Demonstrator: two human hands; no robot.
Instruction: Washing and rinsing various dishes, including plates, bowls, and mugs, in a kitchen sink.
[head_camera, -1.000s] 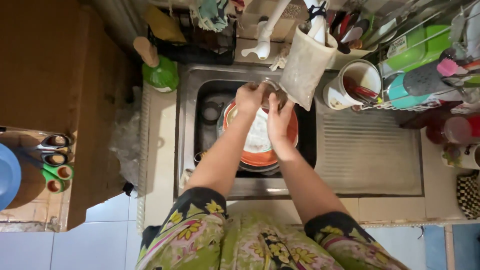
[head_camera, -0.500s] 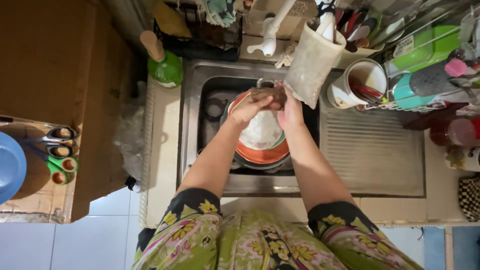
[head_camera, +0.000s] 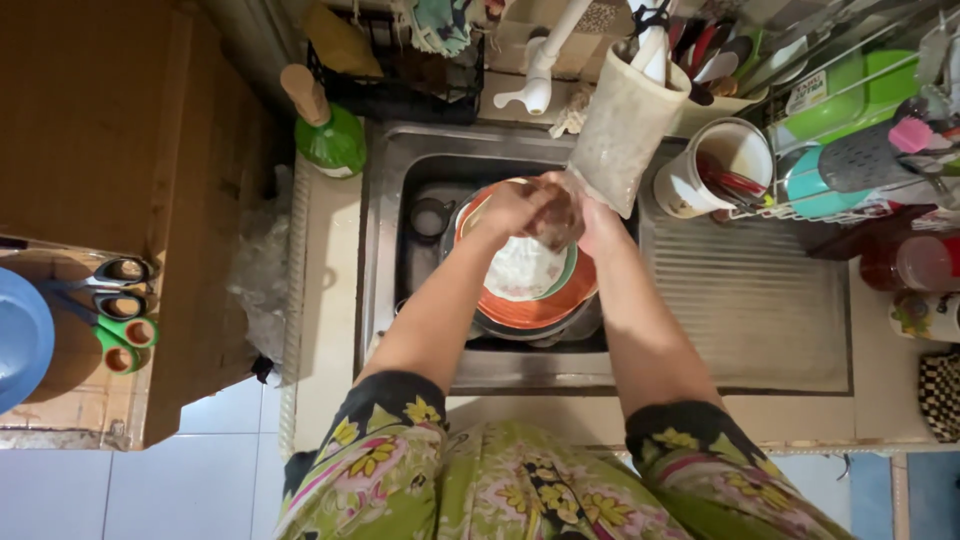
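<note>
Over the steel sink (head_camera: 385, 250), both my hands meet around a small brownish glass (head_camera: 556, 222). My left hand (head_camera: 508, 208) wraps it from the left. My right hand (head_camera: 603, 226) grips it from the right. Fingers hide most of the glass. Right under them a stack of dishes sits in the basin: a white soapy bowl (head_camera: 520, 268) on a green-rimmed plate, resting on an orange plate (head_camera: 540, 312).
A white tap (head_camera: 535, 72) juts out above the sink. A green bottle (head_camera: 335, 142) stands at its left corner, with a frosted utensil holder (head_camera: 625, 125) and a white mug (head_camera: 715, 170) to the right. The ribbed drainboard (head_camera: 750, 300) and a dish rack (head_camera: 850, 130) lie right. Scissors (head_camera: 110, 300) rest far left.
My hands have stayed over the plates, shifting slightly toward the tap, and the glass has turned between them. The camera view has drifted a little.
</note>
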